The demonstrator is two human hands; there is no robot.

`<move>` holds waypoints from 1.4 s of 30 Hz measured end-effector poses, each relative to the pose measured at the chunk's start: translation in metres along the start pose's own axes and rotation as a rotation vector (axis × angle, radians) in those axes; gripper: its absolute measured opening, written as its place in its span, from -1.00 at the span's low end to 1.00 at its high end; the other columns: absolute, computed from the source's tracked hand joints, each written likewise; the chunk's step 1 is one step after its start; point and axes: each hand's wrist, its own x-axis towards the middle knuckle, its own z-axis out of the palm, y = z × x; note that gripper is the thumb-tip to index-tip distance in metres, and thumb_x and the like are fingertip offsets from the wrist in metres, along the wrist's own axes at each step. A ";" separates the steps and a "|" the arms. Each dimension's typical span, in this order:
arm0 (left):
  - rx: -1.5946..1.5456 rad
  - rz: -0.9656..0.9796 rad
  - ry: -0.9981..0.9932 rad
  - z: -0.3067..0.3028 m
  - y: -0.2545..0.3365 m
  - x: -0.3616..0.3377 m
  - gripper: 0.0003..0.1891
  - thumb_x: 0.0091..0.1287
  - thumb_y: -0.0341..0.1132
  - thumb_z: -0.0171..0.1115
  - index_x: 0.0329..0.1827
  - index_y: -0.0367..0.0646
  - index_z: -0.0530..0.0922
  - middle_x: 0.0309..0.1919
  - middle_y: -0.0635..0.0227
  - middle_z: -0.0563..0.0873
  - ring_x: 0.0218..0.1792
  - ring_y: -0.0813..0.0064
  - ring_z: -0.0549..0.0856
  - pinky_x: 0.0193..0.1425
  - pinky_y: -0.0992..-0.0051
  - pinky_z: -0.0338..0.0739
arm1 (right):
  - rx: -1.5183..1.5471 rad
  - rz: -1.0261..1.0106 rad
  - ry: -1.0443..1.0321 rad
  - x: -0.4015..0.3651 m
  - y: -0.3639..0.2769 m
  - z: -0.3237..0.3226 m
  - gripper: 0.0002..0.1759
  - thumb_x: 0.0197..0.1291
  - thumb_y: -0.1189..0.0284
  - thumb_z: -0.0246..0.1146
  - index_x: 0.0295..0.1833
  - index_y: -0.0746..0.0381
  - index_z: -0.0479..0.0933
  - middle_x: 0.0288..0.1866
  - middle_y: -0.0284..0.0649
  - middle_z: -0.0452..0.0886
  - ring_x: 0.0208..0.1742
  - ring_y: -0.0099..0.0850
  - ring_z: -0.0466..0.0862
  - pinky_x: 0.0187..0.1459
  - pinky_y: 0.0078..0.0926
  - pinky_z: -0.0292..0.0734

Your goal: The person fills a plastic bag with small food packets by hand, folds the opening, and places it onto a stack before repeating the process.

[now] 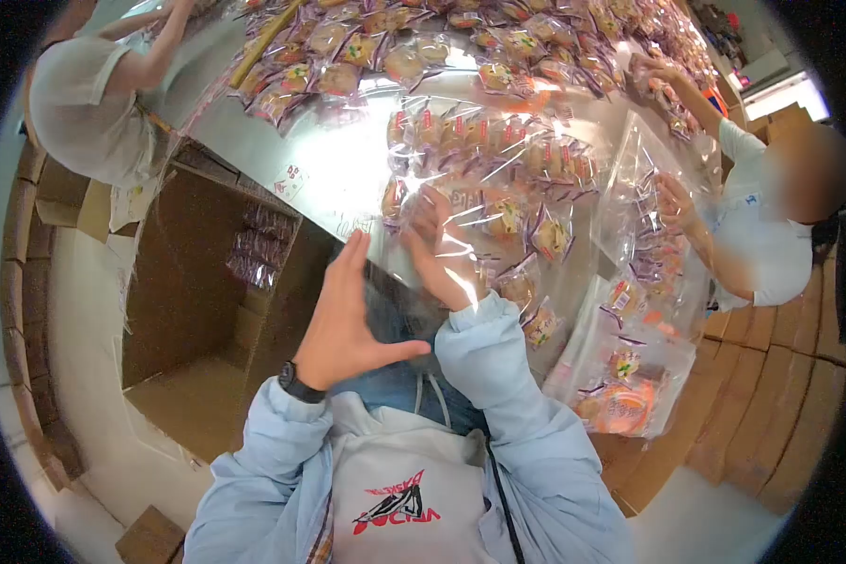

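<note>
Left hand [343, 320] empty; right hand [442, 249] at a clear bag [465, 197] of wrapped snacks [479, 132].
Hands apart: the left, nearest, spreads its fingers; the right, at 12 o'clock, is behind shiny film, its grip unclear. The bag lies at 1 o'clock. Keeping its film slack and snack rows flat should prevent snags. Farther, at 12 o'clock, more packets [348, 52] pile up.

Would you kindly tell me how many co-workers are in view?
2: one co-worker at the upper left, another co-worker at the right; others may be hidden.
</note>
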 end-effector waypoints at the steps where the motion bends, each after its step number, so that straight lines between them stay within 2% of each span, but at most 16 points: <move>1: 0.145 0.049 0.008 0.009 0.005 0.003 0.15 0.01 -0.09 0.71 0.64 -0.30 0.22 0.52 -0.06 0.41 0.48 -0.05 0.44 0.53 0.10 0.36 | -0.046 -0.057 0.002 0.001 0.001 -0.002 -0.26 0.42 0.62 0.23 0.65 0.34 0.13 0.54 0.28 0.41 0.51 0.08 0.54 0.36 -0.12 0.60; 5: 0.305 0.058 0.168 0.032 -0.004 0.005 -0.03 0.13 -0.35 0.58 0.60 -0.34 0.24 0.45 -0.20 0.46 0.39 -0.22 0.48 0.54 0.05 0.38 | -0.414 -0.193 0.017 -0.002 -0.007 -0.019 -0.30 0.40 0.60 0.22 0.61 0.36 0.21 0.42 0.35 0.50 0.40 0.18 0.58 0.33 -0.02 0.56; 6: 0.300 0.077 0.312 0.034 0.007 0.003 -0.29 0.20 -0.47 0.49 0.45 -0.31 0.43 0.28 -0.14 0.56 0.31 -0.15 0.53 0.43 0.08 0.45 | -0.379 -0.235 0.037 -0.004 -0.005 -0.025 -0.32 0.35 0.52 0.29 0.56 0.38 0.31 0.40 0.32 0.52 0.33 0.20 0.61 0.37 0.07 0.49; 8: 0.328 0.230 0.369 0.045 0.013 -0.024 -0.51 0.18 -0.44 0.53 0.21 -0.24 0.62 0.08 0.00 0.66 0.16 -0.02 0.62 0.24 0.13 0.53 | -0.664 -0.290 0.123 -0.015 -0.004 -0.036 -0.39 0.36 0.49 0.31 0.50 0.32 0.42 0.43 0.15 0.54 0.40 0.14 0.56 0.43 0.00 0.44; 10: 0.092 0.639 -0.026 0.057 -0.013 -0.072 -0.66 0.17 -0.42 0.55 0.01 -0.17 0.70 -0.12 0.15 0.68 0.01 0.09 0.67 0.08 0.20 0.56 | -0.902 -0.382 0.190 -0.020 -0.009 -0.051 -0.48 0.33 0.39 0.35 0.38 0.28 0.55 0.35 0.02 0.60 0.34 0.09 0.54 0.41 0.00 0.41; 11: 0.060 0.694 -0.051 0.061 0.016 -0.074 -0.70 0.19 -0.42 0.49 -0.01 -0.14 0.68 -0.18 0.29 0.72 -0.14 0.21 0.73 0.03 0.26 0.60 | -0.967 -0.342 0.251 -0.020 -0.013 -0.057 -0.47 0.31 0.36 0.36 0.36 0.28 0.56 0.32 0.03 0.60 0.29 0.09 0.54 0.38 0.00 0.42; 14: -0.015 0.346 -0.017 0.087 0.040 -0.074 -0.54 0.24 -0.42 0.45 0.21 -0.26 0.60 0.05 0.06 0.70 0.08 0.05 0.69 0.22 0.20 0.58 | -1.160 -0.222 0.455 -0.023 -0.006 -0.073 -0.40 0.18 0.20 0.44 0.26 0.29 0.59 0.18 0.04 0.63 0.14 0.05 0.56 0.25 0.04 0.46; 16: -0.055 0.156 0.165 0.096 0.046 -0.055 -0.44 0.28 -0.42 0.43 0.35 -0.33 0.52 0.23 -0.07 0.64 0.23 -0.05 0.64 0.33 0.15 0.55 | -1.219 -0.170 0.398 -0.020 0.004 -0.089 -0.35 0.11 0.15 0.47 0.25 0.30 0.59 0.17 0.04 0.63 0.13 0.03 0.57 0.24 0.02 0.46; 19: -0.236 -0.012 0.157 0.111 0.037 -0.038 -0.35 0.36 -0.41 0.38 0.51 -0.34 0.39 0.48 -0.15 0.49 0.43 -0.11 0.53 0.43 0.16 0.50 | -1.296 -0.249 0.329 -0.020 0.009 -0.100 -0.33 0.02 0.11 0.54 0.22 0.20 0.61 0.09 0.03 0.67 0.10 0.03 0.62 0.19 0.04 0.49; 22: -0.336 -0.100 0.276 0.131 0.021 -0.019 -0.27 0.40 -0.42 0.34 0.62 -0.33 0.26 0.61 -0.20 0.28 0.54 -0.14 0.40 0.45 0.17 0.49 | -1.083 -0.110 0.240 -0.013 -0.015 -0.095 -0.38 0.01 0.29 0.54 0.25 0.14 0.64 0.22 0.07 0.63 0.33 0.18 0.54 0.39 0.20 0.39; 26: -0.372 -0.171 0.330 0.132 0.014 -0.005 -0.14 0.41 -0.38 0.32 0.71 -0.34 0.08 0.66 -0.33 0.12 0.65 -0.20 0.23 0.53 0.13 0.44 | -0.641 -0.444 0.028 -0.003 -0.012 -0.088 -0.55 0.10 0.48 0.43 0.17 0.20 0.67 0.21 0.04 0.69 0.29 0.04 0.64 0.34 -0.07 0.53; 32: -0.301 -0.171 0.475 0.145 -0.004 0.016 -0.10 0.39 -0.32 0.34 0.71 -0.37 0.05 0.65 -0.38 0.10 0.68 -0.28 0.12 0.70 0.05 0.16 | -0.561 -0.467 0.110 0.010 -0.022 -0.067 -0.42 0.10 0.34 0.54 0.28 0.17 0.67 0.27 0.03 0.68 0.28 -0.01 0.65 0.39 -0.07 0.45; 35: -0.309 -0.202 0.443 0.144 -0.006 0.019 -0.09 0.38 -0.34 0.34 0.72 -0.36 0.04 0.65 -0.37 0.11 0.68 -0.27 0.12 0.71 0.05 0.14 | -0.654 -0.277 0.166 0.005 -0.011 -0.071 -0.37 0.14 0.21 0.59 0.28 0.26 0.65 0.28 0.07 0.63 0.20 0.03 0.66 0.30 -0.05 0.51; 38: -0.334 -0.194 0.464 0.144 -0.011 0.022 -0.10 0.36 -0.37 0.35 0.71 -0.37 0.07 0.63 -0.34 0.15 0.67 -0.24 0.16 0.70 0.05 0.16 | -0.372 -0.046 0.081 0.006 0.004 -0.071 -0.16 0.15 0.21 0.61 0.43 0.34 0.42 0.36 0.07 0.56 0.36 -0.03 0.58 0.32 -0.10 0.53; 40: -0.398 -0.181 0.499 0.146 -0.010 0.022 -0.12 0.35 -0.38 0.35 0.70 -0.37 0.10 0.62 -0.32 0.18 0.66 -0.23 0.19 0.69 0.06 0.19 | -0.070 -0.079 -0.027 0.009 0.012 -0.072 0.03 0.12 0.38 0.64 0.60 0.31 0.19 0.41 0.01 0.54 0.47 -0.14 0.54 0.36 -0.15 0.58; 42: -0.470 -0.162 0.539 0.137 -0.002 0.024 -0.14 0.34 -0.39 0.36 0.68 -0.37 0.15 0.62 -0.30 0.20 0.64 -0.21 0.23 0.69 0.07 0.21 | 0.219 -0.085 0.071 0.009 0.011 -0.066 0.07 0.08 0.51 0.62 0.63 0.30 0.14 0.42 -0.01 0.53 0.46 -0.17 0.55 0.38 -0.16 0.59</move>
